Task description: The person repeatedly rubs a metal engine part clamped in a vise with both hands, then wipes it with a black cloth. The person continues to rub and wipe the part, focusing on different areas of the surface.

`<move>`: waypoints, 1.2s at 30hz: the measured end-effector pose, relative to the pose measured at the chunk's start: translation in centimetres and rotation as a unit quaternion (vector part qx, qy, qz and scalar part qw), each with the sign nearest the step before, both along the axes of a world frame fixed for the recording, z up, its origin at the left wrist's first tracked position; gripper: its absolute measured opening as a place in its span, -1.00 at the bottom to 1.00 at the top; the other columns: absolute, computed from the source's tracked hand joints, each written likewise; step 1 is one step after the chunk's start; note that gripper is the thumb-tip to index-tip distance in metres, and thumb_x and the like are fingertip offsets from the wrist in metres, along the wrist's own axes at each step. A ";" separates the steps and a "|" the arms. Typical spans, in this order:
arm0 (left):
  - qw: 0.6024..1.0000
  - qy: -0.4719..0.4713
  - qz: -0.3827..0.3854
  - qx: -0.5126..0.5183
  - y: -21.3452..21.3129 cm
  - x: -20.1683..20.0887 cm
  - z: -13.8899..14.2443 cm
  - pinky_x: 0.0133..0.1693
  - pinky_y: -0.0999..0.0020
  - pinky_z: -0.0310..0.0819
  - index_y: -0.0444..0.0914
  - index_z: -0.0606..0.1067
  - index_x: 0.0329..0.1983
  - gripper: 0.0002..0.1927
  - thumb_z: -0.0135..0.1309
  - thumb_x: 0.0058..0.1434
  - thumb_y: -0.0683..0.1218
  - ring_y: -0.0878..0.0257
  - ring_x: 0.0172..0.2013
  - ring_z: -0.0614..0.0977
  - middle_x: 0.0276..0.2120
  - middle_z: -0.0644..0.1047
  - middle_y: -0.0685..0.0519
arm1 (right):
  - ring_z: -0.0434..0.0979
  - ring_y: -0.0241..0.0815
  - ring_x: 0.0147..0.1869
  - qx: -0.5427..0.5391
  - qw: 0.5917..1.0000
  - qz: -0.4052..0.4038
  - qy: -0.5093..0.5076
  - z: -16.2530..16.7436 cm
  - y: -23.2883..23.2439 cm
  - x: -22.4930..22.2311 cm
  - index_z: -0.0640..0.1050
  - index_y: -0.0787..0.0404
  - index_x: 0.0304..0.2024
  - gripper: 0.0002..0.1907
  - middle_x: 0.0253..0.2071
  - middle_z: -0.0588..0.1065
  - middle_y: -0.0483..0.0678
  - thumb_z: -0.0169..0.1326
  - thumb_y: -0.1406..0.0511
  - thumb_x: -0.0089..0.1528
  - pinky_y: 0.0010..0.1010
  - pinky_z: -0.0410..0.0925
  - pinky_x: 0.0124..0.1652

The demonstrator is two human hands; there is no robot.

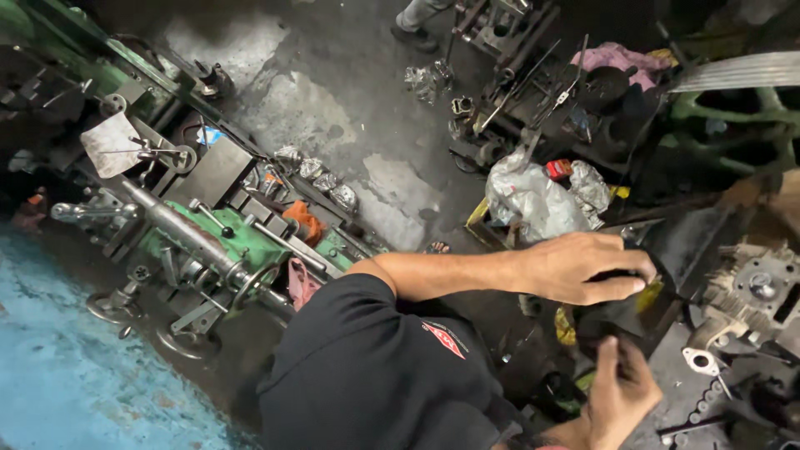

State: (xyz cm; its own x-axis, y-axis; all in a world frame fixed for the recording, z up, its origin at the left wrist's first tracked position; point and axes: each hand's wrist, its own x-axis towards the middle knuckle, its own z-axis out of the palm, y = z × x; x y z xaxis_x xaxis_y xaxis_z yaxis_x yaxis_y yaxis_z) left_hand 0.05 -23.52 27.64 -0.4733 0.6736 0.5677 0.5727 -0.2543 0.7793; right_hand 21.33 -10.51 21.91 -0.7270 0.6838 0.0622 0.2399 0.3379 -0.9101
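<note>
**Both hands on a dark cloth**

Your left hand [583, 267] closes over the top of a black cloth [612, 315], fingers curled around it. Your right hand [621, 392] pinches its lower edge from beneath. Just right sits a grey engine part [754, 292]; a green lathe [208, 242] stands well left.

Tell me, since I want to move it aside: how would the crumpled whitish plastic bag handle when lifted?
The crumpled whitish plastic bag would probably be floppy, given its creased, sagging folds. It looks bulged, so it likely holds something and may sag. The glossy film could be slippery.
</note>
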 end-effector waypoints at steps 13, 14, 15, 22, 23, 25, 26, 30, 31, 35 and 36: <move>0.943 0.210 -0.241 -0.088 1.4 -6.4 2.0 -0.33 0.11 0.49 -0.01 0.65 -0.16 -0.76 0.16 0.25 0.17 0.09 -0.28 0.63 -0.37 0.58 0.05 | 0.55 -0.20 0.00 0.161 0.975 0.155 -0.006 2.6 1.2 -3.0 0.52 0.49 -0.18 -0.67 -0.07 0.58 0.16 0.34 0.36 0.17 -0.36 0.39 0.06; 0.942 0.214 -0.244 -0.082 1.5 -7.1 2.1 -0.33 0.10 0.48 -0.02 0.66 -0.16 -0.75 0.17 0.24 0.17 0.09 -0.28 0.62 -0.37 0.57 0.04 | 0.54 -0.17 0.03 0.182 0.965 0.190 -0.014 1.9 2.2 -2.5 0.52 0.48 -0.26 -0.67 -0.07 0.56 0.19 0.36 0.35 0.11 -0.34 0.39 0.05; 0.939 0.216 -0.250 -0.099 1.7 -7.8 2.0 -0.27 0.10 0.50 -0.01 0.65 -0.12 -0.73 0.17 0.27 0.19 0.09 -0.23 0.63 -0.34 0.59 0.06 | 0.53 -0.15 0.06 0.204 0.952 0.226 -0.020 1.1 3.4 -1.9 0.51 0.46 -0.34 -0.67 -0.07 0.55 0.21 0.37 0.35 0.05 -0.32 0.38 0.03; 0.980 0.107 -0.150 0.074 6.6 -8.8 -0.1 0.18 0.13 0.45 -0.22 0.34 0.31 -0.56 -0.04 0.45 0.05 0.00 0.13 0.52 0.13 0.46 -0.07 | 0.51 -0.05 0.09 0.136 0.972 0.103 0.159 -5.7 7.6 1.8 0.34 0.38 0.09 -0.60 0.12 0.43 0.17 0.25 0.31 0.39 -0.32 0.38 0.16; 0.979 0.025 -0.188 0.073 7.4 -8.5 -0.3 0.29 0.10 0.41 -0.26 0.27 0.38 -0.59 -0.12 0.52 -0.07 0.02 0.18 0.50 0.17 0.44 -0.04 | 0.51 -0.06 0.07 0.113 0.981 0.022 0.155 -6.5 7.2 1.8 0.35 0.37 0.07 -0.61 0.09 0.43 0.16 0.24 0.31 0.38 -0.33 0.38 0.13; 0.966 -0.054 -0.226 0.110 8.7 -6.8 -0.4 0.24 0.20 0.41 -0.27 0.28 0.34 -0.61 -0.15 0.47 -0.16 0.10 0.13 0.50 0.13 0.42 -0.01 | 0.51 -0.09 0.03 0.062 0.975 -0.099 0.187 -7.6 6.2 0.8 0.37 0.36 0.03 -0.64 0.05 0.44 0.13 0.23 0.32 0.36 -0.34 0.37 0.09; 0.956 -0.094 -0.247 0.127 9.0 -5.8 -0.3 0.21 0.26 0.41 -0.28 0.28 0.32 -0.62 -0.17 0.45 -0.21 0.14 0.10 0.50 0.10 0.41 0.00 | 0.51 -0.10 0.01 0.041 0.966 -0.144 0.211 -7.8 5.5 0.0 0.38 0.35 0.02 -0.66 0.02 0.44 0.12 0.23 0.32 0.35 -0.35 0.37 0.06; 0.917 -0.191 -0.307 0.170 8.8 -2.9 0.5 0.11 0.33 0.52 -0.23 0.43 0.03 -0.80 -0.03 0.40 -0.33 0.20 0.01 0.59 -0.05 0.52 0.07 | 0.50 -0.15 -0.06 0.030 0.941 -0.220 0.256 -7.1 2.5 -4.3 0.41 0.32 -0.06 -0.72 -0.07 0.46 0.06 0.21 0.33 0.31 -0.37 0.36 -0.03; 0.911 -0.188 -0.328 0.166 8.4 -2.9 0.7 0.05 0.34 0.56 -0.24 0.46 0.00 -0.76 -0.02 0.32 -0.34 0.22 -0.05 0.61 -0.09 0.56 0.08 | 0.50 -0.16 -0.08 0.044 0.941 -0.235 0.238 -6.4 1.7 -5.1 0.42 0.31 -0.07 -0.73 -0.09 0.46 0.05 0.20 0.33 0.30 -0.38 0.36 -0.06; 0.862 -0.074 -0.443 0.234 7.9 -5.3 1.4 0.10 0.22 0.52 -0.29 0.51 -0.08 -0.73 0.00 0.21 -0.41 0.07 0.03 0.59 -0.02 0.56 -0.05 | 0.50 -0.20 -0.15 0.102 0.956 -0.264 0.071 -3.7 -1.6 -6.9 0.45 0.29 -0.15 -0.79 -0.19 0.47 -0.01 0.18 0.34 0.26 -0.40 0.35 -0.16; 0.854 -0.087 -0.460 0.227 8.2 -5.9 1.6 0.10 0.22 0.53 -0.34 0.51 -0.06 -0.73 0.00 0.21 -0.42 0.04 0.06 0.59 -0.02 0.56 -0.07 | 0.50 -0.22 -0.17 0.116 0.957 -0.263 0.034 -3.1 -2.7 -7.0 0.46 0.28 -0.17 -0.81 -0.21 0.48 -0.02 0.18 0.34 0.25 -0.41 0.35 -0.18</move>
